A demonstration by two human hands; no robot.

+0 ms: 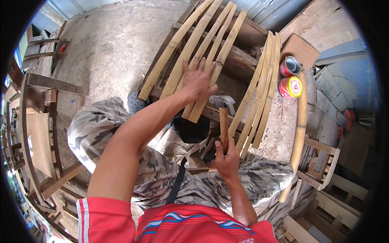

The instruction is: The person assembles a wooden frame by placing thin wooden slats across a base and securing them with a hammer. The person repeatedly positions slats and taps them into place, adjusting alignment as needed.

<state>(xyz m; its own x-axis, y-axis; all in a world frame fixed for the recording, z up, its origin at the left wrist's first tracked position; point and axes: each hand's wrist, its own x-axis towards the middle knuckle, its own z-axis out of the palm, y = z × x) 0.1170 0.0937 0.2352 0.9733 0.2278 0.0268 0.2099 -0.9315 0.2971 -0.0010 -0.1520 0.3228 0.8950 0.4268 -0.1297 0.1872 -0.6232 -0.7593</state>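
Observation:
Several split bamboo slats [186,50] lie side by side across a low wooden frame [237,54] in front of me. My left hand [197,79] rests flat on these slats with its fingers spread. In my right hand [227,160] is a claw hammer [223,123], gripped low on its wooden handle, with the metal head up. The hammer head is close to the near end of the frame, right of my left hand. To the right, a second bunch of bamboo slats [259,91] leans over the frame's right side.
A black container or bag [191,128] sits below the slats' near ends. On the right stand an open red can [290,66] and a yellow-lidded can [290,87], beside a cardboard piece [300,52] and a long bamboo pole [300,125]. Wooden frames [52,89] stand at left.

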